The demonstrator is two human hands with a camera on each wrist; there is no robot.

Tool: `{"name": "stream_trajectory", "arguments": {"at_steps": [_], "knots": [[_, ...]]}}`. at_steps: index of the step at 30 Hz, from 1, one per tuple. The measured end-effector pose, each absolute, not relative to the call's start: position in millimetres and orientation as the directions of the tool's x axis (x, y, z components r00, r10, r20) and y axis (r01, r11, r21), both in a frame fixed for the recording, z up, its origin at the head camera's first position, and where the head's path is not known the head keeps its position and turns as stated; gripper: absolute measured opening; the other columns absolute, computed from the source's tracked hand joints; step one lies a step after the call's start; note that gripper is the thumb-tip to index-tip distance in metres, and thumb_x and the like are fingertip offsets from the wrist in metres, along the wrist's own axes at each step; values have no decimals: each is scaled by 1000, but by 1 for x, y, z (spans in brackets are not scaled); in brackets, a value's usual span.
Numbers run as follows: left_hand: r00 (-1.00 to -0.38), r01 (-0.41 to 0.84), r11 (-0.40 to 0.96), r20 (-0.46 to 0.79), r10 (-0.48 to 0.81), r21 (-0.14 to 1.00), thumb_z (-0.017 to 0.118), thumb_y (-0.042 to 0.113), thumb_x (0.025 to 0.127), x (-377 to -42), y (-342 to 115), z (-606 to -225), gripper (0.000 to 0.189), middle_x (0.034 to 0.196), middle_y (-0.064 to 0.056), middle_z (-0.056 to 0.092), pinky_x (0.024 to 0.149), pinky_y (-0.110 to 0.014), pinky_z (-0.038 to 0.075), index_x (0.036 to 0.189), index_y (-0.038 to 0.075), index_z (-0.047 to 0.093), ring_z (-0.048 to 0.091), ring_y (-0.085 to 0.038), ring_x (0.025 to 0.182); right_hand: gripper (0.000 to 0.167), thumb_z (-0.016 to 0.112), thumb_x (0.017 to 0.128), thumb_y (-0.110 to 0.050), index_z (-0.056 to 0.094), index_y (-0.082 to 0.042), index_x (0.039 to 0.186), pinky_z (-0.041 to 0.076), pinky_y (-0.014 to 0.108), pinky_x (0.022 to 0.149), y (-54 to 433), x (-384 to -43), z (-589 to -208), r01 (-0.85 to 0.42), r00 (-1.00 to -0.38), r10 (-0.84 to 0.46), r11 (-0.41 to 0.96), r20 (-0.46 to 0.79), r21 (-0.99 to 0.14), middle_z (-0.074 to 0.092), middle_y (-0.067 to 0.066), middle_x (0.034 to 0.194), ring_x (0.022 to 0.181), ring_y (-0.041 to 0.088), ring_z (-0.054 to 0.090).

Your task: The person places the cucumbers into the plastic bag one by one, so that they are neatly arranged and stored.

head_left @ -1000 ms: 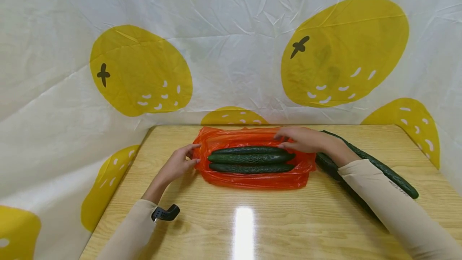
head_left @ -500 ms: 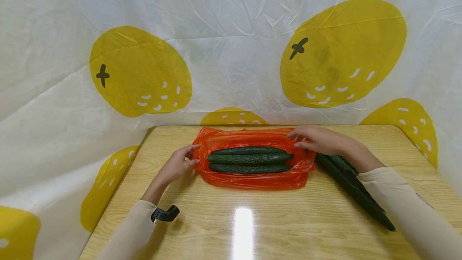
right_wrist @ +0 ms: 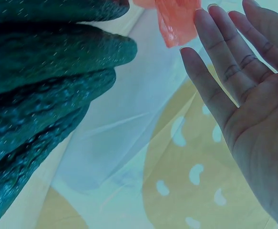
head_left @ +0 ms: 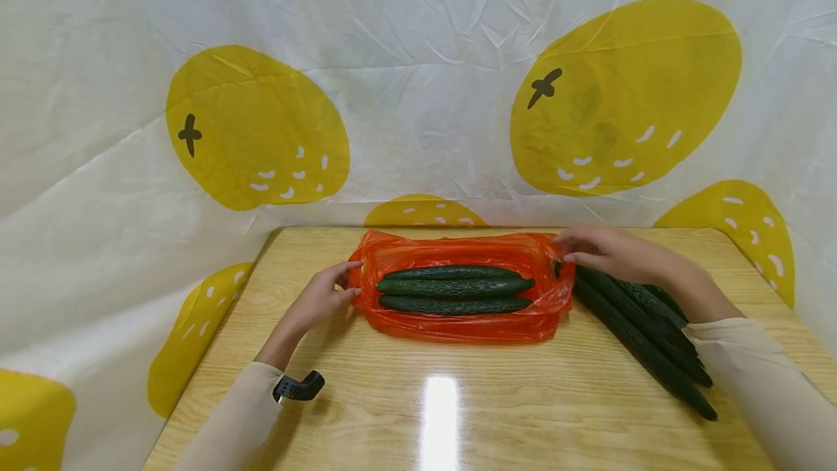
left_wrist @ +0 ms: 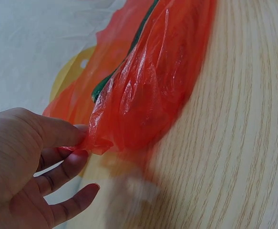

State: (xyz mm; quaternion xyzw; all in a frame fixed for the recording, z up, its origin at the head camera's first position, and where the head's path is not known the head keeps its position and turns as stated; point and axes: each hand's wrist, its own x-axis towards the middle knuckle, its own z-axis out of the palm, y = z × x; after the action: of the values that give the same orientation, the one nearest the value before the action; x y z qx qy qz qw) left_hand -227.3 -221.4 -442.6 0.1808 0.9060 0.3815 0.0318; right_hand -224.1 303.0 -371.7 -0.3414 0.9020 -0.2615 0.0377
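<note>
Three dark green cucumbers [head_left: 455,287] lie side by side on a spread red plastic bag [head_left: 458,327]. At the bag's left end my left hand [head_left: 320,300] pinches its edge; the left wrist view shows thumb and forefinger together on the crumpled film [left_wrist: 129,109]. My right hand [head_left: 611,251] is over the bag's right end, fingers extended and relaxed. Seen by the right wrist camera, those fingers [right_wrist: 220,40] are spread beside a flap of the red bag [right_wrist: 177,19]. Several more cucumbers [head_left: 644,344] lie right of the bag, partly hidden by the right forearm.
The wooden table [head_left: 366,398] reaches back to a white cloth [head_left: 425,129] printed with yellow fruit, hanging behind and to the left. A black strap [head_left: 299,386] is on the left wrist.
My right hand has moved right, from above the bag's right part to its right edge. Its forearm has shifted too, uncovering more of the loose cucumbers. The left hand stays put.
</note>
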Motion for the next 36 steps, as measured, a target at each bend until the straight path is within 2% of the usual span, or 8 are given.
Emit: {"name": "stream_trajectory", "arguments": {"at_steps": [10,19,25,30,36], "knots": [[-933,302,651,76,352,696,71,5,94,-227,-221,-443,53,95,-6,67,71,-29,48,144,2,55,61,-21,90,27,63,100,-8,67,-2,127,57,31,84,320,-215,-374,-584,-777,-619,643,112,-495,71,4,117,102,18,69],[-935,297,652,72,348,697,71,4,93,-226,-221,-443,54,95,-6,66,71,-28,47,144,2,54,61,-21,90,26,64,99,-6,68,-3,124,56,29,81,334,-212,-383,-616,-768,-621,644,160,-453,71,0,111,97,9,68],[-936,291,648,70,345,703,70,4,94,-226,-221,-443,53,95,-7,66,70,-29,47,144,3,54,60,-22,91,27,67,96,-2,68,0,122,57,31,79,347,-210,-390,-616,-775,-606,659,181,-431,70,6,112,98,17,68],[-937,290,652,68,344,700,70,4,94,-226,-221,-443,53,95,-7,66,69,-28,47,144,3,54,60,-22,91,28,67,95,-1,66,1,123,56,29,77,357,-207,-393,-571,-810,-564,692,163,-443,69,12,117,96,16,69],[-937,290,653,69,343,700,71,4,93,-226,-220,-444,53,94,-6,66,69,-28,47,144,2,54,60,-22,90,31,69,95,-5,63,2,125,57,37,79,368,-203,-397,-518,-847,-517,755,120,-402,68,14,120,98,29,69]]}}
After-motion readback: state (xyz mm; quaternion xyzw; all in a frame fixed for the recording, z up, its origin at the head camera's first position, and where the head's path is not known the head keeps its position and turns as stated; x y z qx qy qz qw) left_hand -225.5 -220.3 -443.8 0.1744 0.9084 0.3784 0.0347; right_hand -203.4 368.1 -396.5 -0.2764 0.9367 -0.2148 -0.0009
